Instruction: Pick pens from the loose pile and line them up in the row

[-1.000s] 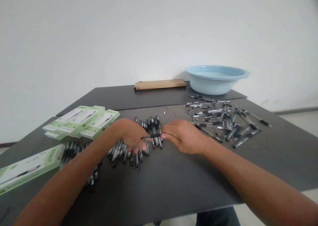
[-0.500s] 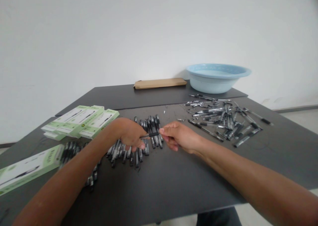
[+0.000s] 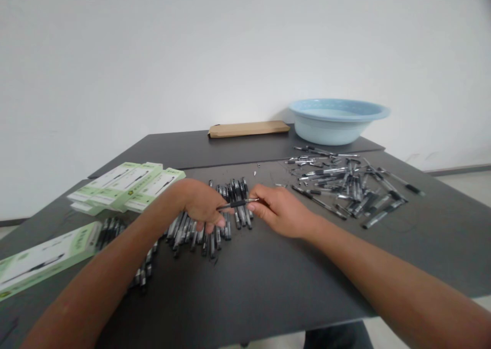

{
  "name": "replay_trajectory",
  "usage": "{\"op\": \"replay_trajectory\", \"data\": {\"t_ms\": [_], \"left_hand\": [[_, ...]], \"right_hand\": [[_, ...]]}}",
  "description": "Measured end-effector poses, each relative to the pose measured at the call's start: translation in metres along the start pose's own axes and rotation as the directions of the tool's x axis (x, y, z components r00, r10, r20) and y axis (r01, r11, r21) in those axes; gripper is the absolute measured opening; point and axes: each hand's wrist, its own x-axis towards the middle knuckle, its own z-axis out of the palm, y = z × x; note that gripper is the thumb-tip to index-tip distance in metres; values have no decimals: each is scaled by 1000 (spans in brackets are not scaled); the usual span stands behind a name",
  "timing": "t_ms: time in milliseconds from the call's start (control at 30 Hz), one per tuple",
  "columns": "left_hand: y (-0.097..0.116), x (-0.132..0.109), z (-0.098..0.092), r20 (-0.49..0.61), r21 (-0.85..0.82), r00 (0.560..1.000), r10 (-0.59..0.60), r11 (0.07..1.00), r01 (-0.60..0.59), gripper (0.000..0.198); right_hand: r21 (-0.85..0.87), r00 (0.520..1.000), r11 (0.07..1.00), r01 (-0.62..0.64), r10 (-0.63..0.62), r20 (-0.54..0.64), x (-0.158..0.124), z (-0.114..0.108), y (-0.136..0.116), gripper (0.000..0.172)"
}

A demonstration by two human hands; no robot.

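Observation:
A clear pen [image 3: 238,203] with a black grip lies level between my two hands, its pointed metal tip to the right. My left hand [image 3: 202,204] is closed on its rear end. My right hand [image 3: 282,211] pinches it near the tip with thumb and bent forefinger. Beneath and beside my left hand lies a row of capped pens [image 3: 187,231]. More capped pens [image 3: 143,272] lie further left, partly hidden by my left forearm. A loose heap of uncapped pens and parts [image 3: 351,185] spreads beyond my right hand.
White and green pen boxes [image 3: 126,185] are stacked at the left, with another box [image 3: 46,257] nearer me. A flat brown cardboard piece [image 3: 249,129] and a light blue basin [image 3: 330,126] stand at the back of the dark table [image 3: 261,292]. Small pen tips [image 3: 254,173] lie mid-table.
My right hand has turned, its fingers now curling around the pen's tip, which shows past the thumb. The left hand still holds the rear end.

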Motion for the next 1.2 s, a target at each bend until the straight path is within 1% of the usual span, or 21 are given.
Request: {"op": "replay_trajectory", "data": {"t_ms": [133,233,367,500,600,700,767,833,933,1000,1067,1100,1133,1200], "left_hand": [[0,2,0,13,11,1000,7,1000,-8,28],[2,2,0,28,14,1000,14,1000,-14,28],[7,2,0,30,46,1000,-10,999,9,26],[10,1,2,13,62,999,-47,997,46,24],[9,0,4,5,45,999,-50,998,50,25],[8,0,4,-4,58,999,-45,997,45,25],[8,-1,4,-5,67,999,-51,996,51,24],[8,-2,4,-9,74,999,-54,996,54,22],[9,-2,4,-18,90,998,-67,994,68,21],[9,-2,4,-21,98,997,-72,992,74,23],[8,-1,4,-24,94,997,-72,993,74,25],[7,-1,4,-28,86,997,-70,994,72,26],[6,-1,3,-30,75,997,-67,995,69,27],[3,-1,2,-32,55,998,-56,997,58,28]], "right_hand": [[-214,997,974,78,-81,-6,0,-3,3,22],[-306,990,942,136,-142,4,2,-5,4,22],[-358,973,905,228,-224,53,3,-8,3,27],[-320,969,915,247,-238,67,1,-9,0,29],[-230,979,952,201,-188,78,0,-8,-2,30],[-52,992,994,99,-94,84,0,-7,-3,32],[99,995,995,16,-25,92,1,-5,-4,33],[233,994,970,-69,46,102,1,-3,-4,35],[400,971,888,-229,181,154,4,3,-4,37],[514,935,782,-354,277,222,5,8,-3,38],[609,898,660,-440,344,276,7,13,-2,37],[643,888,615,-456,361,285,7,15,-2,36],[668,887,589,-455,366,282,7,17,-2,36],[683,901,596,-423,356,247,6,18,-2,41]]}}
